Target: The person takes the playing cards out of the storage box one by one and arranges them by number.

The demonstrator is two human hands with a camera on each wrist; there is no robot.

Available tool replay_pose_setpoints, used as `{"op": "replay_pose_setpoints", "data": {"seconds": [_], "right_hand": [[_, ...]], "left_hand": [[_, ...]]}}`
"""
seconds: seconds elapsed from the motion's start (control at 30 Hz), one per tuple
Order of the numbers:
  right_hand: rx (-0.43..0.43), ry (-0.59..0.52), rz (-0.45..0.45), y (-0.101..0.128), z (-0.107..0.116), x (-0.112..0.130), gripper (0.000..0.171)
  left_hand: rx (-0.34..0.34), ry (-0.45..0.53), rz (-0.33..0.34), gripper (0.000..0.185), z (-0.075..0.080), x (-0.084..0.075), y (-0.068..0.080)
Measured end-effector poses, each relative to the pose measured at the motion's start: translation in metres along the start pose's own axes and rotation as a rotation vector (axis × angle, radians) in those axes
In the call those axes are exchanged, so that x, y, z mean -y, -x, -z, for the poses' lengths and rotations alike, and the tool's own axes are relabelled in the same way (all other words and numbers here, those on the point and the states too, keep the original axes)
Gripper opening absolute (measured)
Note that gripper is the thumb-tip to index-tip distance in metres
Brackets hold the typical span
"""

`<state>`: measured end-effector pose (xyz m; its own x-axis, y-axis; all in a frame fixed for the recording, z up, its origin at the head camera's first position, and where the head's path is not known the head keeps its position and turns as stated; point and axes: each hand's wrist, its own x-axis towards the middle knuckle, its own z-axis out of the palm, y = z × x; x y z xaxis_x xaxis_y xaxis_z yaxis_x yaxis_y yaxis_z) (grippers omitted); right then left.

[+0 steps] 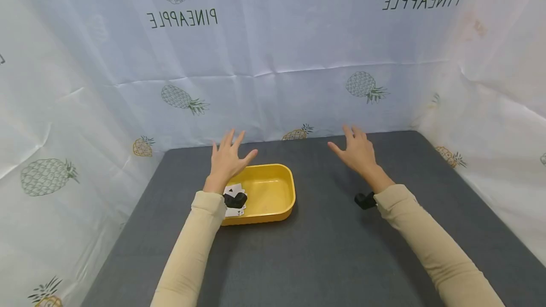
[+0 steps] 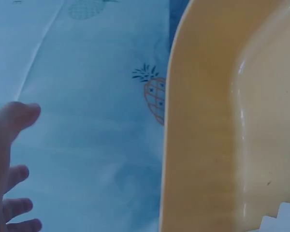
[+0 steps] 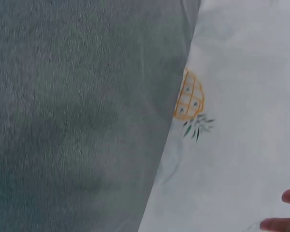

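Observation:
A yellow tray (image 1: 279,205) sits on the grey table (image 1: 324,250), left of centre. White playing cards (image 1: 235,188) lie at its left end, partly hidden by my left wrist. My left hand (image 1: 228,158) hovers over the tray's far left corner, fingers spread and holding nothing. In the left wrist view the left hand (image 2: 9,169) shows at the left edge beside the tray's rim (image 2: 193,145). My right hand (image 1: 358,151) floats above bare table to the tray's right, fingers straight and empty. Only fingertips (image 3: 282,210) show in the right wrist view.
A white cloth printed with pineapples (image 1: 273,60) walls the table at the back and both sides. A black wrist-camera mount (image 1: 364,200) sits under my right wrist, another (image 1: 235,199) under my left. Grey tabletop stretches across the front and right.

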<state>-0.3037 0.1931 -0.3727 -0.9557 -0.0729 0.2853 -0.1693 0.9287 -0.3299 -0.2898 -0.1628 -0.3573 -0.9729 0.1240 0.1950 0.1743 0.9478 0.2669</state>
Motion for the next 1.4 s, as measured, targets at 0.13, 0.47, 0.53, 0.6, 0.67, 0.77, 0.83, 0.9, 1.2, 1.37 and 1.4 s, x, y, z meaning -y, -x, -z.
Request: {"op": "replay_pose_setpoints", "data": {"seconds": [0.13, 0.47, 0.53, 0.6, 0.67, 0.77, 0.83, 0.9, 1.2, 1.37, 1.4], "right_hand": [[-0.028, -0.062, 0.029, 0.005, -0.004, 0.01, 0.066], [-0.062, -0.276, 0.11, 0.03, -0.018, 0.043, 0.043], [-0.063, -0.32, 0.119, 0.036, -0.022, 0.049, 0.039], [-0.061, -0.361, 0.129, 0.041, -0.026, 0.055, 0.036], [-0.048, -0.403, 0.138, 0.045, -0.03, 0.06, 0.035], [-0.026, -0.467, 0.151, 0.051, -0.034, 0.068, 0.033], [-0.007, -0.501, 0.159, 0.053, -0.037, 0.073, 0.03], [0.024, -0.539, 0.15, 0.056, -0.04, 0.079, 0.027], [0.209, -0.747, 0.062, 0.064, -0.055, 0.109, 0.022], [0.307, -0.85, 0.041, 0.066, -0.062, 0.127, 0.023], [0.315, -0.858, 0.036, 0.066, -0.063, 0.131, 0.024]], "left_hand": [[-0.028, 0.033, -0.029, 0.073, 0.005, 0.005, 0.008], [-0.067, 0.178, -0.113, 0.057, 0.009, 0.027, 0.042], [-0.052, 0.212, -0.114, 0.055, 0.009, 0.032, 0.05], [-0.043, 0.246, -0.113, 0.054, 0.008, 0.037, 0.057], [-0.043, 0.28, -0.108, 0.053, 0.008, 0.042, 0.063], [-0.058, 0.325, -0.109, 0.051, 0.005, 0.051, 0.071], [-0.072, 0.353, -0.113, 0.05, 0.004, 0.057, 0.076], [-0.09, 0.375, -0.121, 0.048, 0.001, 0.065, 0.08], [-0.097, 0.463, -0.084, 0.043, -0.019, 0.105, 0.092], [-0.031, 0.584, 0.01, 0.045, -0.03, 0.121, 0.095], [-0.023, 0.6, 0.024, 0.046, -0.032, 0.124, 0.095]]}}
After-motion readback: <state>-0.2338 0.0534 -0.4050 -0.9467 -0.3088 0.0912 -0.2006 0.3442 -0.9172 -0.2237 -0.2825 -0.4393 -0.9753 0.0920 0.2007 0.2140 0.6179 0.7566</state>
